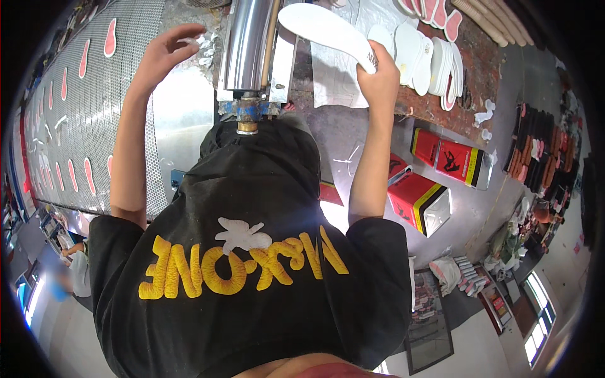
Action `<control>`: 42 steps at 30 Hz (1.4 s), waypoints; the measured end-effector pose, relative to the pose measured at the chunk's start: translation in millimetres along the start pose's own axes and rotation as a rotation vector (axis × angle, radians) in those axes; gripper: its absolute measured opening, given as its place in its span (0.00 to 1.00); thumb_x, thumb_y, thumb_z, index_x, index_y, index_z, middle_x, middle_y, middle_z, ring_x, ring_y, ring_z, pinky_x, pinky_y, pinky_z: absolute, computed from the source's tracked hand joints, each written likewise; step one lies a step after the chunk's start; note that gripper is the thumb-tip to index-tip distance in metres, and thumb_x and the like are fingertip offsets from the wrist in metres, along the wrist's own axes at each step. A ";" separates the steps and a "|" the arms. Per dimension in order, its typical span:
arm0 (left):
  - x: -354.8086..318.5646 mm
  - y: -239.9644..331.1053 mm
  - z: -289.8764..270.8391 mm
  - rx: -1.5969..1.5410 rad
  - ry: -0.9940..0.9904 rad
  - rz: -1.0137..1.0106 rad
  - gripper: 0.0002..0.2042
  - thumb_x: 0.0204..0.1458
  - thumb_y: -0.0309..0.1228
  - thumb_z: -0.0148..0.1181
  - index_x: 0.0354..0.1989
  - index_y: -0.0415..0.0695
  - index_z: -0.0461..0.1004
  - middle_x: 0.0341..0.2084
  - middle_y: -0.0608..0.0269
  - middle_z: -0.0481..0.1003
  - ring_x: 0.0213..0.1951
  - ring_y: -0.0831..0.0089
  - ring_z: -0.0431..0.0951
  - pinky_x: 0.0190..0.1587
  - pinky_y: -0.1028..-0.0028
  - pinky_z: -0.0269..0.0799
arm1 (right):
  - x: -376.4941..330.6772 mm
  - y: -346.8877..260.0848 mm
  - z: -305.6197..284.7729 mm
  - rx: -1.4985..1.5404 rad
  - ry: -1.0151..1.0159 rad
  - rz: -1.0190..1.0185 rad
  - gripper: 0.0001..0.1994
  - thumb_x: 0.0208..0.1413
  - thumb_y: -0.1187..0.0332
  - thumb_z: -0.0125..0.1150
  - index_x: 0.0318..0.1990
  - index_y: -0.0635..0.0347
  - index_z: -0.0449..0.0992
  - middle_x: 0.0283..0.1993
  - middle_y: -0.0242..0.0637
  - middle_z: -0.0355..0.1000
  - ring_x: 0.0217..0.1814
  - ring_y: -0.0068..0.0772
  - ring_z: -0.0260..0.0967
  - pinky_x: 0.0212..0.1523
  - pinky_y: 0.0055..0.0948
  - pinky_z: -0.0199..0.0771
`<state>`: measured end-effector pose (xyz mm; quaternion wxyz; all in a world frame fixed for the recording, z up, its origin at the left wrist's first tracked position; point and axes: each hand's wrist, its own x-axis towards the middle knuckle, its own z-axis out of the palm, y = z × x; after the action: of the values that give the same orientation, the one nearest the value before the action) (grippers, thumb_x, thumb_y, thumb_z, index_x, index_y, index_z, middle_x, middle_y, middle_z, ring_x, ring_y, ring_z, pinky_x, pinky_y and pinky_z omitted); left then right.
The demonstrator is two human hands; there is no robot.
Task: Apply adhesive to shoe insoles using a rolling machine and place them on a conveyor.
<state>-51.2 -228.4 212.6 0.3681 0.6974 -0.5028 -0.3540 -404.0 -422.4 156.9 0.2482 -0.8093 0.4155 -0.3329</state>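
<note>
A white insole lies across the top centre of the frame, its heel end pinched in the fingers of the right hand, the rest reaching up and left over the shiny metal roller; the left hand, in the upper left, has its fingers spread and loosely curled just beside small white scraps on the metal plate next to the roller, holding nothing that can be seen. Right of the right hand, a stack of white insoles rests on the reddish worktop, with pink-edged ones at the top edge; further left, a mesh conveyor belt carries scattered pink insoles. Below the worktop, at centre right, stand red rectangular tins with yellow and black bands, one lying open-ended and seemingly empty, another just above it; at the far right, dark racks hold rows of orange and black pieces, too small to tell apart.
</note>
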 end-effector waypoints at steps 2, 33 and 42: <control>16.8 21.1 -1.1 0.113 -0.046 0.158 0.19 0.50 0.30 0.58 0.52 0.44 0.70 0.48 0.62 0.72 0.51 0.70 0.70 0.55 0.70 0.65 | 12.2 -2.3 1.9 -0.035 0.027 -0.047 0.17 0.40 0.71 0.61 0.43 0.56 0.73 0.38 0.43 0.73 0.40 0.47 0.71 0.38 0.35 0.71; -11.7 -126.7 16.8 -0.849 -0.341 -0.266 0.40 0.33 0.20 0.65 0.61 0.42 0.55 0.57 0.63 0.62 0.58 0.71 0.62 0.56 0.71 0.61 | -99.6 62.3 23.9 0.116 -0.406 0.303 0.18 0.40 0.78 0.59 0.43 0.62 0.72 0.37 0.42 0.69 0.33 0.33 0.69 0.37 0.29 0.70; -87.3 -115.9 8.0 -1.355 0.169 -0.143 0.28 0.41 0.14 0.59 0.55 0.36 0.61 0.51 0.54 0.68 0.54 0.62 0.69 0.59 0.62 0.62 | -139.7 90.5 39.3 0.165 -0.574 0.543 0.15 0.42 0.79 0.58 0.42 0.63 0.72 0.31 0.34 0.70 0.32 0.26 0.70 0.34 0.23 0.70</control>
<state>-28.3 -119.8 118.9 0.7370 0.3698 -0.0926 -0.5582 -481.1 -348.5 23.3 0.4972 -0.7076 0.4999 -0.0478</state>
